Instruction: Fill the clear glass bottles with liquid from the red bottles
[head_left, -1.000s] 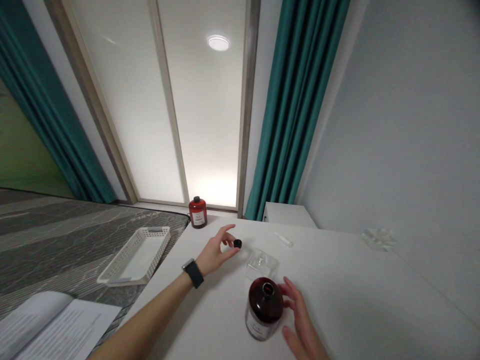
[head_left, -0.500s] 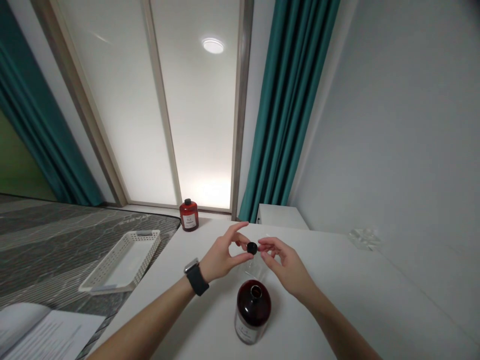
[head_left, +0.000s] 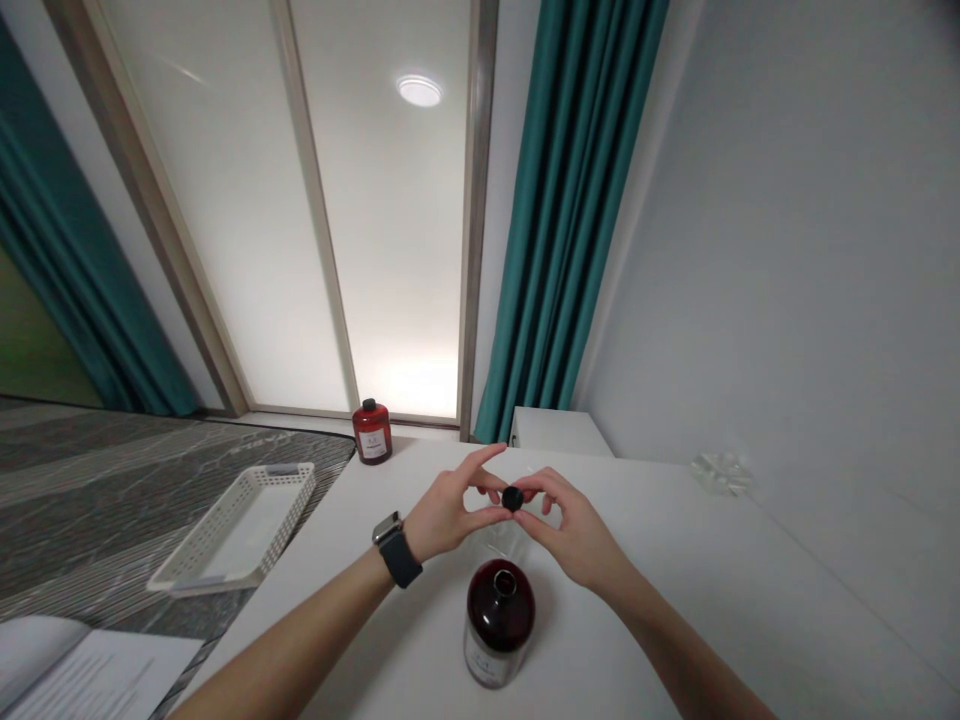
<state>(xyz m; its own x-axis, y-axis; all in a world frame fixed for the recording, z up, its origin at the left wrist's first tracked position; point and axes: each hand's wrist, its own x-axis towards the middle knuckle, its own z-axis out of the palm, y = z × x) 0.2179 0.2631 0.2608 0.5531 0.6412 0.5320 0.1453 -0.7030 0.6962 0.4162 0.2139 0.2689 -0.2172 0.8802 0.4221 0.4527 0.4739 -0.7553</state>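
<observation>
Beyond the dark bottle (head_left: 499, 622), the black cap (head_left: 512, 499) is pinched narrowly by the left hand (head_left: 444, 512) and right hand (head_left: 576, 530); that bottle's mouth is uncovered, while the red bottle (head_left: 373, 438) farther beyond is capped.

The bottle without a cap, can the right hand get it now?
Probably yes: the right hand is just beyond the open bottle, and nothing seems to stand between them. But it pinches the small black cap, so it would have to let go; the left hand holds that too.
</observation>
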